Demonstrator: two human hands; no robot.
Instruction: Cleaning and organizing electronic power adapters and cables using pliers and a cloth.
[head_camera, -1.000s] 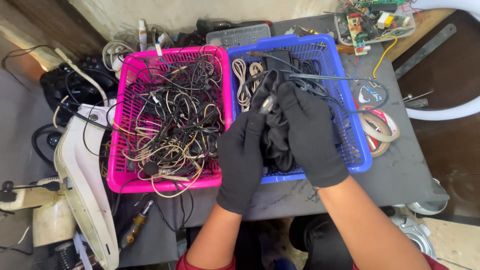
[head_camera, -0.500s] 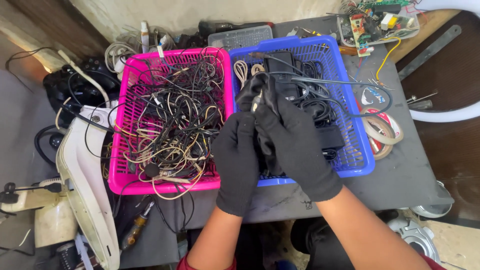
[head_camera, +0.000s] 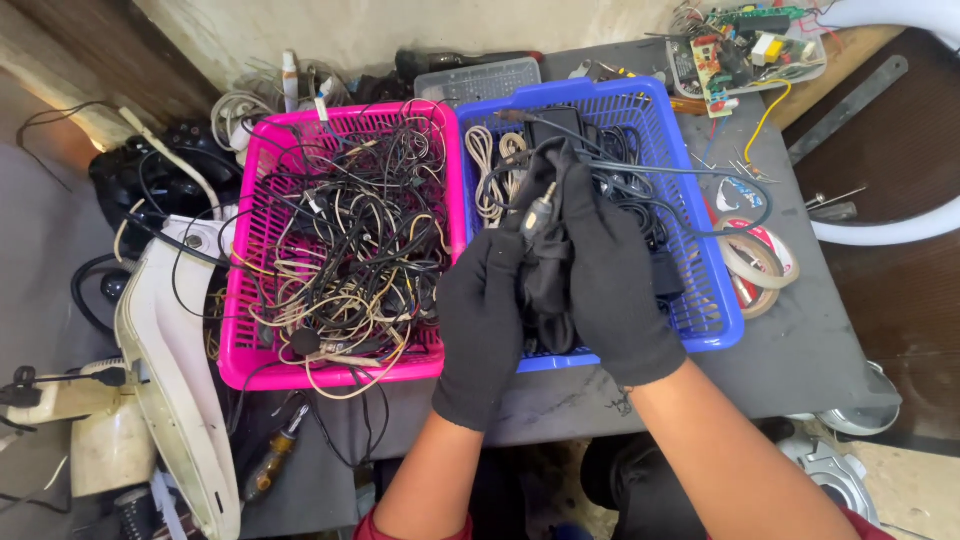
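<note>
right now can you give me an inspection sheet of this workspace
surface: dark grey table, scuffed, mostly covered.
job's things: blue basket of black cables and adapters; black bundle with a jack plug held over it.
clutter: pink basket of tangled thin cables; tape rolls; circuit boards; screwdriver; clear ridged lid.
grippers: left hand and right hand, both in black gloves, grip closed on the bundle.
cables: black cable loops out over the blue basket's right rim; others trail off the table's left edge.
surroundings: white plastic housing at left; white curved part at right.
</note>
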